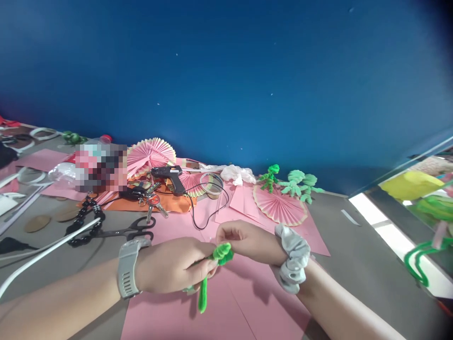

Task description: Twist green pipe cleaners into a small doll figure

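Note:
Between thumb and fingers, my left hand [177, 264] grips a bright green fuzzy pipe cleaner [222, 252]. Its upper part is coiled into a small bundle, and a straight end hangs below the hand. My right hand [247, 241] is closed at the coiled part, its fingers curled and the thumb partly hidden. Beneath both hands lie pink paper sheets [177, 316]. Finished-looking green pipe cleaner figures, one bright [271, 178] and one pale [300, 185], rest farther back near a folded pink paper fan [279, 205].
A black glue gun [173, 177], its cord, keys [155, 202] and orange paper lie behind my hands. Black scissors [136, 230] and a beaded loop [85, 222] are left, with a white cable [46, 255] crossing the table. A blue wall [226, 85] rises behind. Green strands [419, 264] hang right.

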The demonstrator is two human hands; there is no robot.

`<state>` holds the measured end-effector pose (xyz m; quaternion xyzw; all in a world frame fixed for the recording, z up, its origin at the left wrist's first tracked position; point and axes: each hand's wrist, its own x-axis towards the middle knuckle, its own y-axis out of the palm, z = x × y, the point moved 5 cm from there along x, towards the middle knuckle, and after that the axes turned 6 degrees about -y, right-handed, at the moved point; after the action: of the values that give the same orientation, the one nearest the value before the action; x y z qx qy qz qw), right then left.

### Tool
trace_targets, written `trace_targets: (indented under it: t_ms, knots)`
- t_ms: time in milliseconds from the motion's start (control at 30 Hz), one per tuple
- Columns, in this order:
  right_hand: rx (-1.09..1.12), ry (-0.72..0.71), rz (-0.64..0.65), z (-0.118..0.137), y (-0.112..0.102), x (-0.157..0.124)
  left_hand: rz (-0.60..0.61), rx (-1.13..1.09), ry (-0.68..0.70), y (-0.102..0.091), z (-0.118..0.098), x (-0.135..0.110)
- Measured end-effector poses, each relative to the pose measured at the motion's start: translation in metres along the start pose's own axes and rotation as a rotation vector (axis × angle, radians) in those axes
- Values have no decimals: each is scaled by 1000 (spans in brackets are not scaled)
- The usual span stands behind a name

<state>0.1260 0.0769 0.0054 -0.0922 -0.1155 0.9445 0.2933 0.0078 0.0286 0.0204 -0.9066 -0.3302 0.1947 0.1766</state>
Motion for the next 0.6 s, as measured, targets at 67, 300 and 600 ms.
trace_targets:
  t_ms: [67, 300, 600]
  knots:
    - [-60, 5, -50, -1, -2, 0, -25, -42, -96, 0, 7, 2]
    - [-494, 31, -204, 10, -1, -8, 19, -120, -211, 4, 14, 6]
    - [-801, 2, -367, 22, 15, -2, 3, -392, -290, 10, 26, 8]
